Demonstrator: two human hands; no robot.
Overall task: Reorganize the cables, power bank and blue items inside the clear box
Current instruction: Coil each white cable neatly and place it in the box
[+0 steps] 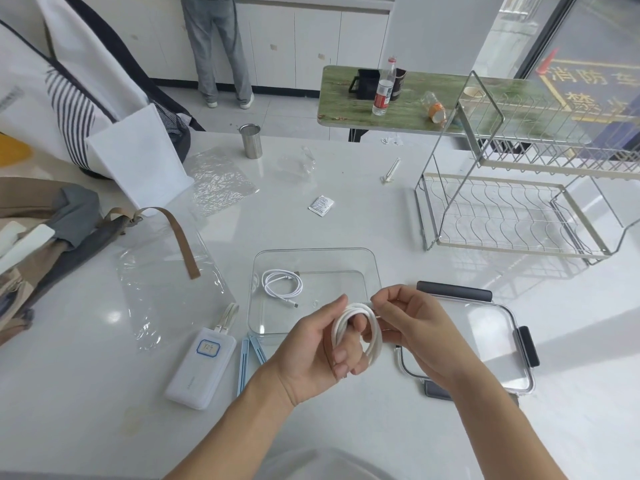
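Left fingers: the left hand (313, 348) has its fingers curled through a coiled white cable (360, 332), holding the loops together.
Right fingers: the right hand (414, 327) pinches the top of the same coil, seemingly the loose end, though the tip is hidden.
Just beyond the fingers: the clear box (375, 268) stands open; a second white cable (282, 284), already coiled, lies in its left half.
Left of the fingers: two blue clips (250, 355) lie on the table touching the box's near corner, and beside them a white power bank (201, 370) with a short lead at its far end.
Right of the fingers: the box lid (498, 341) lies flat, partly under the right wrist.
Step in hand: finishing the winding of the held cable, by my judgement.
Next move: likely keep the coil tight and set it in the box's free right half; the power bank and clips remain outside.
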